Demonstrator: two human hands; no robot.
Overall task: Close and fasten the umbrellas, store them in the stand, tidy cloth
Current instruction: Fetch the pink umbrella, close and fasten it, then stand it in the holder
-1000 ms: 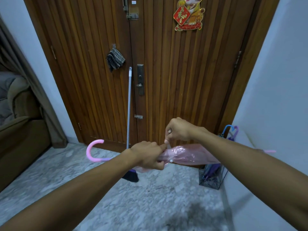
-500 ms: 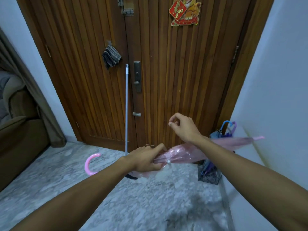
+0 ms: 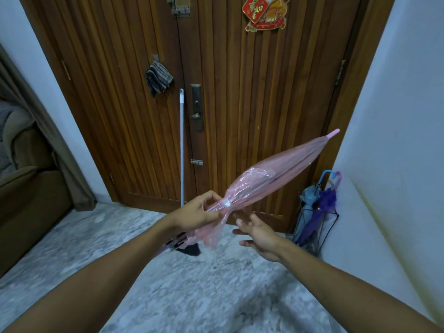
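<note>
A closed pink see-through umbrella (image 3: 276,174) slants from lower left up to the right, its tip near the door frame. A strap with a white snap wraps its folded canopy. My left hand (image 3: 195,213) grips the umbrella just below that snap. Under the canopy, my right hand (image 3: 258,233) is spread with fingers straight and holds nothing. A black wire umbrella stand (image 3: 332,224) in the right corner holds a blue and a purple umbrella (image 3: 323,203). A striped cloth (image 3: 158,78) hangs on a hook on the door.
A broom (image 3: 181,145) leans against the brown wooden door (image 3: 252,92), its dark head on the marble floor (image 3: 182,289). A brown sofa (image 3: 26,186) and a curtain stand at the left. White walls close in on both sides.
The umbrella's tip has swung upward to the right and its handle has dropped out of sight. My right hand left the strap and came down below the canopy, fingers spread.
</note>
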